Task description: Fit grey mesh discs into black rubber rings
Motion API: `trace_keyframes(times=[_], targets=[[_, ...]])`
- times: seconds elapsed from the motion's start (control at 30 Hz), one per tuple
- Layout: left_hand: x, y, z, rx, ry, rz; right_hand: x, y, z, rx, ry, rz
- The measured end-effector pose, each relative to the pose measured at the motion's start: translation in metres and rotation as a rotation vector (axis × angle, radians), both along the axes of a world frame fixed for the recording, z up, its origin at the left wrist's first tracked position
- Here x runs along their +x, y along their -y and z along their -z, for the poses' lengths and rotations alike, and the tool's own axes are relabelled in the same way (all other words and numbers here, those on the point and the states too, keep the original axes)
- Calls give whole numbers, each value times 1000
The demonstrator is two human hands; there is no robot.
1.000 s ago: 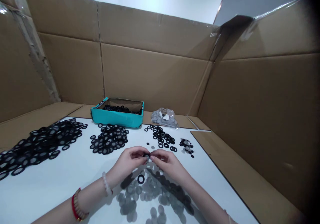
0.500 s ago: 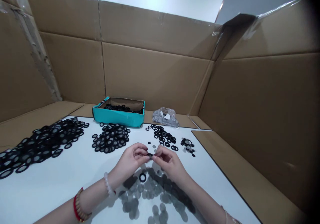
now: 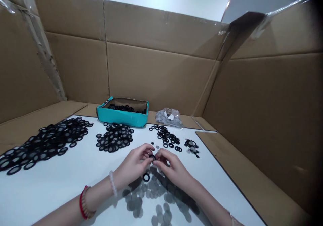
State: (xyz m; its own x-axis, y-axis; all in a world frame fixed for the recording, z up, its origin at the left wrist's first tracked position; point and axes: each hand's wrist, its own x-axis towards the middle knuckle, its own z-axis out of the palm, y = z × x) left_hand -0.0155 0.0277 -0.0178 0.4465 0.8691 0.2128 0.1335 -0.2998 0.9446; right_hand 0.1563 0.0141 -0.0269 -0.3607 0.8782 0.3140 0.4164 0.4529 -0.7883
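**Hands:** Left hand (image 3: 132,165) and right hand (image 3: 173,167), fingers curled and nearly closed, meet above the white table (image 3: 50,199). Thumb and fingertips of each pinch a small black ring (image 3: 152,157) from opposite sides; the ring is held between them, partly hidden.

**Just below the hands:** one black ring (image 3: 146,177) lying flat, at the edge of a spread of grey discs and black pieces (image 3: 148,194).

**Ahead of the hands:** a loose scatter of black rings (image 3: 164,135); to its right, a small mixed heap of black and grey pieces (image 3: 191,147).

**Left of the hands:** a rounded pile of black rings with grey centres (image 3: 114,138); farther left, a larger heap of the same (image 3: 45,145).

**Beyond the hands:** a teal box (image 3: 121,118) holding black rings, and a clear plastic bag (image 3: 168,117), both on cardboard sheeting (image 3: 161,81).

**Left wrist:** a white bead bracelet (image 3: 112,183); a red cord and wooden beads (image 3: 85,204).
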Motion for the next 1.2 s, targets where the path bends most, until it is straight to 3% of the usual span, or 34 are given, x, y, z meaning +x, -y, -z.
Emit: trace_keyframes(times=[0.13,0.3,0.4,0.57,0.67,0.73,0.97,1.1,1.2], targets=[[-2,2,-5,154,-119,10,-2,3,-2,1,-15,3],[-1,2,-7,102,-76,10,-4,3,-1,30,-80,27],[1,2,-7,26,10,2,-4,4,0,42,-102,32],[7,-1,0,-243,178,-93,-3,5,1,60,-27,28],[7,-2,2,-319,212,-68,-2,4,-1,89,6,24],[5,-1,1,-265,172,-41,-1,3,-4,106,31,13],[-4,3,-8,257,-210,-23,-2,5,-6,117,87,13],[-5,6,-9,384,-330,-10,-2,7,-3,201,51,21],[-3,7,-11,347,-291,-49,-1,9,-3,193,19,48]])
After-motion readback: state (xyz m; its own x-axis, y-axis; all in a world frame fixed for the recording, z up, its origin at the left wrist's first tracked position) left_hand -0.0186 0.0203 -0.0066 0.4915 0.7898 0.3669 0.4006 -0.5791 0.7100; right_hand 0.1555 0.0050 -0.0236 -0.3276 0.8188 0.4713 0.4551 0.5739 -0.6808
